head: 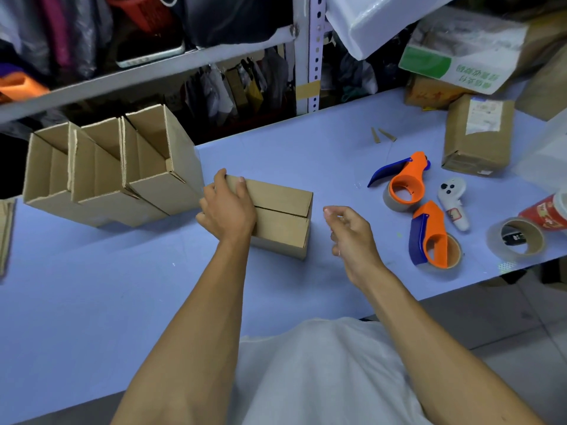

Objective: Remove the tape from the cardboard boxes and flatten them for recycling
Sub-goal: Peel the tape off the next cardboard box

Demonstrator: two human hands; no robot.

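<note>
A small closed cardboard box [280, 214] lies on the blue table [122, 286], its two top flaps meeting in a seam. My left hand [227, 210] grips the box's left end, thumb and fingers curled over the top edge. My right hand [352, 233] hovers just right of the box, fingers loosely curled; whether it pinches a clear strip of tape is not visible. Three open-topped cardboard boxes [113, 170] stand in a row to the left.
Two orange-and-blue tape dispensers [405, 182] [432, 237], a white controller [454, 204], a bare tape roll [518, 239] and a red cup [546, 211] lie at the right. A labelled parcel [478, 136] and stacked boxes [460, 56] sit at the back right. Metal shelving [306, 53] stands behind.
</note>
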